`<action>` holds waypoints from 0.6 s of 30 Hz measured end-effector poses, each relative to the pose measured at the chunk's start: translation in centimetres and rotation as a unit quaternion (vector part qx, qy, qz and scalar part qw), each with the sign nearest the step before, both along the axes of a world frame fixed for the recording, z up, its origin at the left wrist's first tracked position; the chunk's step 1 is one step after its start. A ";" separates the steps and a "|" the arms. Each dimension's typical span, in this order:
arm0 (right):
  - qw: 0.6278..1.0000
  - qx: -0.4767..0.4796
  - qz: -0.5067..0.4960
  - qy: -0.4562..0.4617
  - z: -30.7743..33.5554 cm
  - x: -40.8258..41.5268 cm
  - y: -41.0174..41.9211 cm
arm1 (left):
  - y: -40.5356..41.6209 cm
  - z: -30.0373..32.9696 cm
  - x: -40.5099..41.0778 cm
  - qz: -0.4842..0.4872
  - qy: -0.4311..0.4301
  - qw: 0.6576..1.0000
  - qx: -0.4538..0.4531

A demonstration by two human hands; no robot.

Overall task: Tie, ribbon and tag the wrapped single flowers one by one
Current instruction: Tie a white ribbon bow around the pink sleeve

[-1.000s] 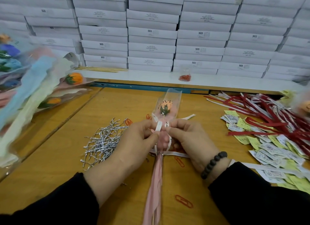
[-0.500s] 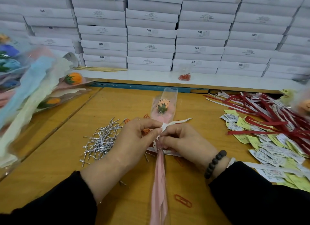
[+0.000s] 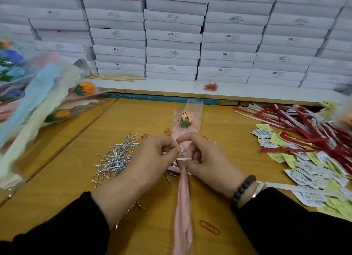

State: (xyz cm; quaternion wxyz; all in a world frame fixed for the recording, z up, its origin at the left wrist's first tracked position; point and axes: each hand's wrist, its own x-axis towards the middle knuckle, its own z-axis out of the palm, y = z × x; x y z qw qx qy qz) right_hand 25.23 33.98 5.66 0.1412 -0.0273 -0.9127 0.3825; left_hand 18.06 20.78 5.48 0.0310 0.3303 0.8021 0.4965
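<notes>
While the wrapped flower (image 3: 185,125) lies lengthwise on the wooden tabletop (image 3: 62,178), bloom end pointing away from the person and pink stem wrap trailing toward the near edge, both hands work at its neck. Left hand (image 3: 152,159): fingers curled, thumb and forefinger pinching a white ribbon (image 3: 182,154) just above the gathered wrap. Right hand (image 3: 205,157): fingers curled inward against the opposite side of the same ribbon, gripping it; beaded bracelet (image 3: 242,190) on that wrist. Ribbon crosses the wrap where it narrows, with loose ends running out under both hands. Clear sleeve over the bloom bears dark lettering. Left of the hands, a heap of silver twist ties (image 3: 116,155). Right side of the tabletop: red ribbons (image 3: 304,129) piled over a spread of yellow and white paper tags (image 3: 297,159). Far left: a stack of other wrapped flowers (image 3: 38,94). Orange paper clip (image 3: 209,227) near the stem. White boxes (image 3: 171,35) stacked along the back.
</notes>
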 end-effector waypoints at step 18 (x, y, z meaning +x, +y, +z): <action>0.989 -0.137 -0.047 -0.043 0.8 0.0 0.4 | -0.1 0.0 -0.1 0.016 0.028 0.999 -0.020</action>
